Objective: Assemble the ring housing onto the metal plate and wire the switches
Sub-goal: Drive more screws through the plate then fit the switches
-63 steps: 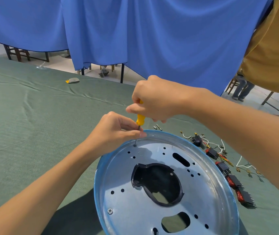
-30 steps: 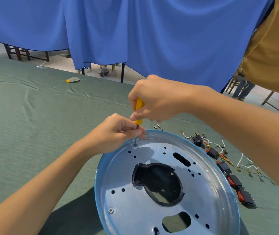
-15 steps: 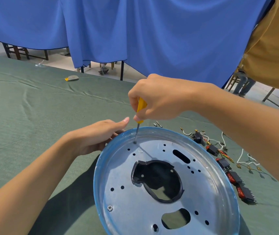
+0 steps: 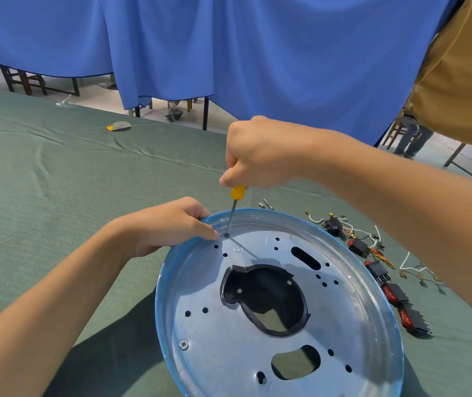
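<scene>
Looking down through the head camera, I see the round metal plate (image 4: 343,325) lying nearest me on the green-covered surface (image 4: 42,196), right of centre, its blue-edged rim turned up. A cross-head screw (image 4: 183,344) sits seated at the plate's near-left side. The black ring housing (image 4: 246,285) shows through the large opening in the middle of the plate, lying under the metal. Farther in, the left hand (image 4: 168,227) grasps the plate's far-left rim, fingers curled over the edge. Just right of those fingers the screwdriver (image 4: 237,191) stands nearly upright, its tip set in a hole by the far rim; I cannot tell whether a screw sits under it. The right hand (image 4: 257,153) is clenched around the yellow handle from above. To the right of the plate, a row of black and red switches (image 4: 395,293) lies on the surface, with loose white wires (image 4: 406,259) among and beyond them. Two small screws (image 4: 266,204) rest just past the far rim. Well beyond, a small grey and yellow object (image 4: 118,126) lies near the surface's far edge, and a blue curtain (image 4: 257,53) hangs behind it.
</scene>
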`<control>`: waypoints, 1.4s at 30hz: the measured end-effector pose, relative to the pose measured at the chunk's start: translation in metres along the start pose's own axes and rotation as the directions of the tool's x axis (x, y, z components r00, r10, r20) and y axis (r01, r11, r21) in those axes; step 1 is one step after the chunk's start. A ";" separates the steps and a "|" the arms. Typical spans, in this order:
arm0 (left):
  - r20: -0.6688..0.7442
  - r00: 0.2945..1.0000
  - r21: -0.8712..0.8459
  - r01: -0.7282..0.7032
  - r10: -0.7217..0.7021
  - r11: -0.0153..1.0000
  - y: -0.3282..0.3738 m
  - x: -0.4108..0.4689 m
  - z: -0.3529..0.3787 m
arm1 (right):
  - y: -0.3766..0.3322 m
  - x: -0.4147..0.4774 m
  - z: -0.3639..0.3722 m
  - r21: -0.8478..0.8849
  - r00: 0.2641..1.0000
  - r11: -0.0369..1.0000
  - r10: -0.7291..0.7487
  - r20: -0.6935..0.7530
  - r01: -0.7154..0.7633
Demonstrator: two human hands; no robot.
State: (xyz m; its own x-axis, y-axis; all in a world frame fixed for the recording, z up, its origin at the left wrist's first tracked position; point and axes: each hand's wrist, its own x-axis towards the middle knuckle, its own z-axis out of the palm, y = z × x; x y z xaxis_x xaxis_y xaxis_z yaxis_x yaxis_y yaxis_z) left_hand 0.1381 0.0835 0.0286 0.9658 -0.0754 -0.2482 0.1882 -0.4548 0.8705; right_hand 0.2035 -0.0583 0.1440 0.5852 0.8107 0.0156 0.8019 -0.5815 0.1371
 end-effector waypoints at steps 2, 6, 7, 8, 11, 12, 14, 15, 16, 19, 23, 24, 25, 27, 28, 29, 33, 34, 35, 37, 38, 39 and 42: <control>0.027 0.999 -0.031 -0.023 0.024 0.999 0.001 0.000 -0.001 | -0.003 0.006 -0.002 -0.021 1.000 1.000 0.008 0.024 -0.008; -0.015 0.996 -0.106 -0.087 0.086 0.991 0.002 0.002 -0.001 | -0.003 0.018 -0.004 -0.005 0.993 0.997 0.079 0.083 -0.079; -0.071 0.992 -0.103 -0.116 0.109 0.988 0.002 0.003 0.000 | -0.001 0.020 -0.004 0.016 0.990 0.995 0.101 0.103 -0.103; -0.126 0.982 -0.097 -0.151 0.138 0.984 0.002 0.004 0.001 | 0.002 0.021 -0.003 0.040 0.986 0.992 0.118 0.118 -0.124; -0.258 0.936 -0.056 -0.261 0.239 0.964 0.002 0.006 0.004 | 0.008 0.021 0.001 0.101 0.980 0.980 0.157 0.126 -0.170; -0.285 0.921 -0.034 -0.287 0.266 0.957 0.002 0.008 0.006 | 0.010 0.020 0.002 0.112 0.976 0.976 0.174 0.127 -0.189; -0.339 0.893 0.008 -0.312 0.296 0.950 0.004 0.011 0.010 | 0.011 0.017 0.003 0.103 0.968 0.969 0.210 0.136 -0.225; -0.371 0.876 0.040 -0.317 0.309 0.947 0.006 0.013 0.012 | 0.010 0.016 0.002 0.091 0.965 0.967 0.225 0.137 -0.239; -0.399 0.858 0.080 -0.319 0.324 0.944 0.007 0.015 0.013 | 0.009 0.016 0.002 0.086 0.963 0.966 0.232 0.135 -0.244; -0.430 0.822 0.181 -0.326 0.373 0.928 0.007 0.016 0.015 | 0.004 0.014 0.005 0.083 0.970 0.970 0.221 0.098 -0.229; -0.414 0.809 0.242 -0.345 0.418 0.907 0.004 0.016 0.014 | 0.003 0.011 -0.003 0.112 0.978 0.982 0.135 0.161 -0.154; -0.405 0.815 0.247 -0.338 0.414 0.908 0.003 0.016 0.014 | 0.003 0.009 -0.007 0.110 0.980 0.988 0.088 0.177 -0.109; -0.399 0.818 0.256 -0.334 0.414 0.907 0.002 0.016 0.013 | 0.003 0.007 -0.011 0.086 0.984 0.995 0.032 0.177 -0.048; -0.394 0.814 0.267 -0.343 0.427 0.901 0.000 0.017 0.013 | 0.004 0.005 -0.016 0.001 0.985 0.998 -0.067 0.159 0.067; -0.393 0.809 0.270 -0.352 0.437 0.896 0.000 0.016 0.013 | 0.003 0.005 -0.016 -0.043 0.983 0.993 -0.099 0.156 0.106; -0.387 0.806 0.281 -0.360 0.449 0.890 0.000 0.016 0.013 | 0.003 0.005 -0.016 -0.081 0.980 0.987 -0.123 0.157 0.137; -0.343 0.825 0.279 -0.368 0.450 0.887 -0.005 0.017 0.013 | -0.007 0.009 -0.013 -0.143 0.973 0.973 -0.159 0.165 0.183; -0.346 0.824 0.266 -0.372 0.448 0.889 -0.006 0.018 0.013 | -0.010 0.012 -0.012 -0.144 0.977 0.977 -0.136 0.162 0.159; -0.358 0.819 0.257 -0.375 0.449 0.890 -0.006 0.017 0.014 | -0.012 0.015 -0.012 -0.138 0.982 0.982 -0.104 0.159 0.126; -0.400 0.802 0.217 -0.387 0.443 0.896 -0.004 0.017 0.016 | -0.019 0.021 -0.012 -0.114 0.984 0.992 -0.036 0.175 0.056; -0.422 0.797 0.189 -0.390 0.433 0.901 -0.003 0.017 0.017 | -0.022 0.023 -0.011 -0.109 0.982 0.994 -0.006 0.187 0.026; -0.434 0.795 0.167 -0.392 0.425 0.905 -0.002 0.018 0.016 | -0.024 0.025 -0.011 -0.107 0.980 0.994 0.024 0.195 -0.003; -0.409 0.823 0.132 -0.373 0.394 0.918 -0.002 0.018 0.015 | -0.027 0.029 -0.010 -0.087 0.975 0.995 0.067 0.212 -0.050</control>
State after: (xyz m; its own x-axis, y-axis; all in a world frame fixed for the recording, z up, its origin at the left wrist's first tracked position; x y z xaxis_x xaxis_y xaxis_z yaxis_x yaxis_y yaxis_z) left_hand 0.1530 0.0694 0.0161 0.9423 0.1216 0.3119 -0.2113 -0.5067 0.8358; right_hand 0.1976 -0.0186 0.1507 0.6498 0.7370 -0.1860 0.7585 -0.6128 0.2218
